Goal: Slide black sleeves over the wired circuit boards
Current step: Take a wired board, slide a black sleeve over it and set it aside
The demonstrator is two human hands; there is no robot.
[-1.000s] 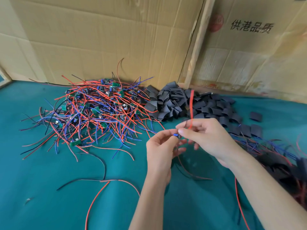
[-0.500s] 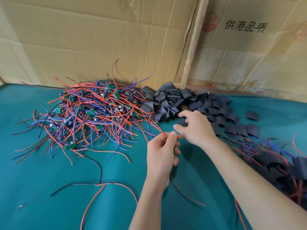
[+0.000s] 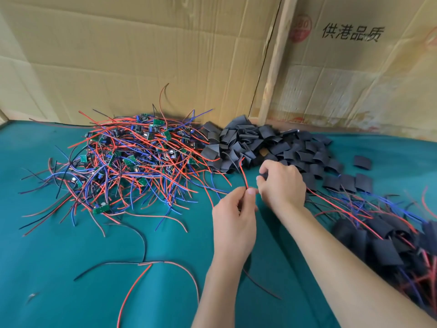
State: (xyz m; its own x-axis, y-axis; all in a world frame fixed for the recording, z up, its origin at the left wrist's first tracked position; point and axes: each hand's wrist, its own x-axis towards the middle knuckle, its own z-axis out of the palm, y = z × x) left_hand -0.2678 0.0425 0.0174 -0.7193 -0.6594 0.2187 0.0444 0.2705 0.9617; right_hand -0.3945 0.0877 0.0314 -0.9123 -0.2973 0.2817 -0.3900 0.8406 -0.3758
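The green worktop (image 3: 71,268) is filling the frame, with cardboard sheets (image 3: 142,55) standing along its far edge. A tangle of unsleeved boards (image 3: 132,159) with red, blue and black wires is lying at centre left, a heap of black sleeves (image 3: 264,143) at upper centre, and finished sleeved boards (image 3: 387,242) are piling up at lower right. No bins or trays are showing; everything is lying loose on the cloth.

Near the centre, the left hand (image 3: 234,223) is pinching a red and black wire pair (image 3: 242,171) between thumb and fingers, ends pointing up; its board is hidden. Just beside it, the right hand (image 3: 281,183) has its fingers curled around one sleeve (image 3: 261,174) at the heap's near edge.

Judging by this, keeping the wire ends together and squeezing the sleeve mouth open should let both feed through without snagging.
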